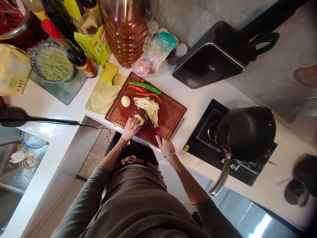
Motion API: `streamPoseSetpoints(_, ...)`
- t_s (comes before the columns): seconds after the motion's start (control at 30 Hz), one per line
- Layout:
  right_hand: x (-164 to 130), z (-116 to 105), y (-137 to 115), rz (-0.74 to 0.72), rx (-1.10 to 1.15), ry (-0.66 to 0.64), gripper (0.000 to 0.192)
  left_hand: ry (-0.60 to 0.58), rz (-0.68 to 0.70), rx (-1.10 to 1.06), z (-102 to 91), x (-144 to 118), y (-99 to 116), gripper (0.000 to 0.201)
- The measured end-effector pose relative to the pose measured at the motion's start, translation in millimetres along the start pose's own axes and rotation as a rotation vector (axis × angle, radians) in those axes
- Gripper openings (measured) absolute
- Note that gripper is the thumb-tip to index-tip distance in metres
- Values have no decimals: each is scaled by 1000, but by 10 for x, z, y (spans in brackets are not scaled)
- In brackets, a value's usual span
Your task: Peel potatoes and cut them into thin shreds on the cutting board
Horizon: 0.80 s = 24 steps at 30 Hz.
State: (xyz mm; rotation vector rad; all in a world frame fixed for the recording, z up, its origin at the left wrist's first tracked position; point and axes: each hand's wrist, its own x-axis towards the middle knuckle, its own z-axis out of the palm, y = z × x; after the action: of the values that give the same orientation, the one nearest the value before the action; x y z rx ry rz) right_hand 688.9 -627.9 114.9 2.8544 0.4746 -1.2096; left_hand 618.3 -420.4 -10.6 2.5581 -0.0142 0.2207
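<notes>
At the far left a sink holds dishes, and beyond it on the counter stands a bowl of green food among dark sauce bottles. A yellow cloth lies just left of the wooden cutting board. Your left hand rests flat on the board's near left part, fingers spread over a potato piece, pressing it down rather than closing around it. Another peeled potato piece sits farther back on the board, well apart from your hand. Just right of your left hand lies a pile of potato strips, with green and red chilies along the far edge. Your right hand sits at the board's near edge, loosely curled; you cannot tell from here whether it holds anything. To the right a dark pot stands on a black cooktop, with an induction cooker propped farther back.
</notes>
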Motion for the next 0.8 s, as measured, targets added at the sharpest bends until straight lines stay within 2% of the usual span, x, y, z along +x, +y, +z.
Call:
streamPoseSetpoints(0.13, 17, -26, -7, 7, -33, -26, 50, 9, 8, 4, 28, -16, -14, 41)
streamPoseSetpoints(0.27, 129, 89, -52, 43, -34, -28, 51, 7, -5, 11, 16, -9, 7, 42)
streamPoseSetpoints(0.33, 191, 202, -65, 39, 16, 14, 50, -2, -14, 9, 3, -3, 19, 41)
streamPoseSetpoints(0.5, 213, 402, -9, -88, 216, 155, 60, -49, -45, -21, -13, 2, 26, 40)
streamPoseSetpoints(0.6, 149, 340, 36, -88, 192, 162, 58, -68, -58, -1, -21, 10, 32, 37)
streamPoseSetpoints(0.8, 120, 183, -35, -17, 10, 75, 51, -100, -72, 0, -40, 26, 53, 35)
